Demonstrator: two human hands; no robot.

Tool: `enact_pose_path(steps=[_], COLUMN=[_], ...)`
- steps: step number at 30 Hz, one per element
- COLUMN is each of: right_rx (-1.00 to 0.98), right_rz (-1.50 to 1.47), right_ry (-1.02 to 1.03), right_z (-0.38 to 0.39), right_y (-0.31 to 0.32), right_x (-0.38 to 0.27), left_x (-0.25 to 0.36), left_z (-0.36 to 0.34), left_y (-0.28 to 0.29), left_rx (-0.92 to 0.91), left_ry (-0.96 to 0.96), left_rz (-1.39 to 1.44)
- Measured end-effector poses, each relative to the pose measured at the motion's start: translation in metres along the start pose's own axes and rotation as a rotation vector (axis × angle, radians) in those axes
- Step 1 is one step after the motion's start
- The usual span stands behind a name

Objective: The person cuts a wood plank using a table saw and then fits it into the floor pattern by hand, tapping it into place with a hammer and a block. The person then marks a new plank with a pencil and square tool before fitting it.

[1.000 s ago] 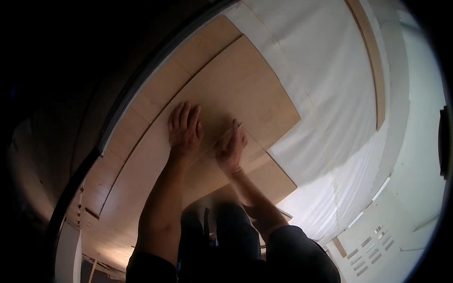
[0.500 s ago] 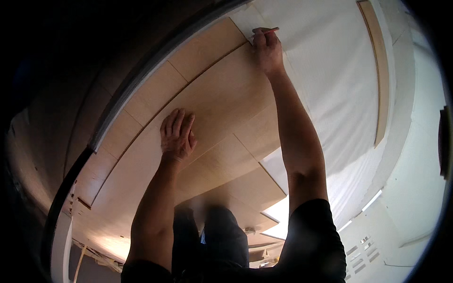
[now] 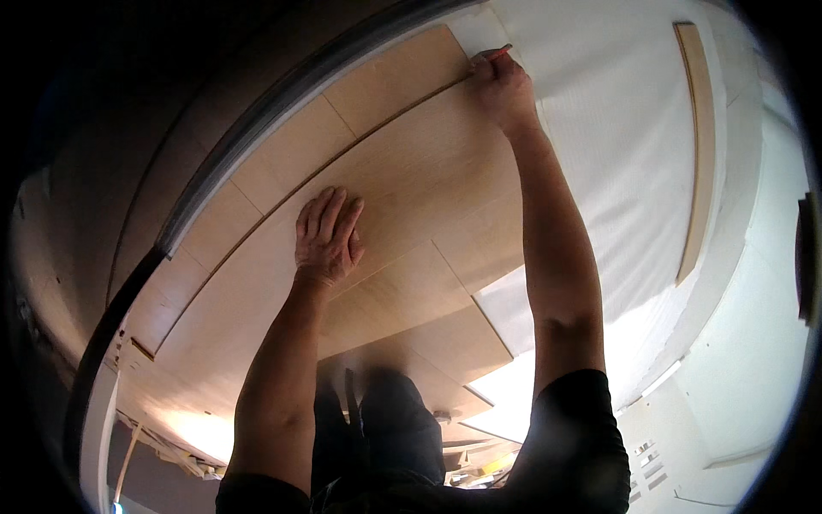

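Note:
My left hand (image 3: 329, 236) lies flat on a light wooden floor plank (image 3: 419, 163), its fingers stretched toward the plank's far long edge. At that plank's far right end, my right hand (image 3: 507, 92) is closed on a thin reddish pencil (image 3: 506, 50), whose end sticks out above the fingers. The pencil's tip is hidden by the hand. Along the long edge, a narrow dark gap parts this plank from an outer row of planks (image 3: 287, 150). White underlay sheet (image 3: 599, 154) spreads to the right of the planks.
A dark curved-looking rail or edge (image 3: 231, 141) borders the outer row on the left. One loose narrow wooden strip (image 3: 698, 146) lies on the underlay near the right wall (image 3: 736, 343). Staggered plank ends (image 3: 492, 338) lie near my knees, with wood offcuts (image 3: 488, 463) behind.
The view has shifted slightly. My right hand has turned a little at the plank's end, and the pencil now points more upward. My left hand stays flat on the plank.

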State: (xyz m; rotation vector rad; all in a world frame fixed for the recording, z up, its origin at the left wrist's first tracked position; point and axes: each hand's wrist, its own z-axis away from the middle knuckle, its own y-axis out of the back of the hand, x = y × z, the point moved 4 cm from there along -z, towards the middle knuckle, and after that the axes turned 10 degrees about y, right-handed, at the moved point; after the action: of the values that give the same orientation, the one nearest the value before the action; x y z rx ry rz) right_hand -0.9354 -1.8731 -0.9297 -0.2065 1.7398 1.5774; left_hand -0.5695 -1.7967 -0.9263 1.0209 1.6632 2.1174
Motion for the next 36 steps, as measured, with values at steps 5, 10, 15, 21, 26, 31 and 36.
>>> enact_pose_path(steps=[5,10,15,21,26,31,36], right_rx=[0.061,0.062,-0.022,-0.004,-0.039,0.442,0.381], right_rz=[-0.036,-0.093,-0.027,-0.005,0.012,0.04,-0.047], right_ry=[-0.026,0.003,-0.005,0.053,0.018,-0.003,-0.125], right_z=[0.004,0.005,0.005,0.003,0.003,0.048,0.194], right_y=[0.004,0.004,-0.001,0.003,0.008,0.049,0.049], right_x=[-0.002,-0.002,-0.001,-0.01,-0.01,-0.01,-0.029], left_x=[-0.004,-0.003,-0.003,-0.002,0.001,0.003,0.006], left_z=[0.003,0.002,0.002,0.001,0.0,0.002,0.004], left_y=[-0.005,-0.005,-0.004,-0.002,-0.002,0.001,0.007], left_rx=[0.017,0.013,0.017,0.016,0.021,-0.044,-0.044], left_ry=[-0.02,-0.017,-0.013,-0.016,-0.023,0.002,0.004], left_rz=[0.008,0.007,0.013,0.017,0.017,0.031,0.0])
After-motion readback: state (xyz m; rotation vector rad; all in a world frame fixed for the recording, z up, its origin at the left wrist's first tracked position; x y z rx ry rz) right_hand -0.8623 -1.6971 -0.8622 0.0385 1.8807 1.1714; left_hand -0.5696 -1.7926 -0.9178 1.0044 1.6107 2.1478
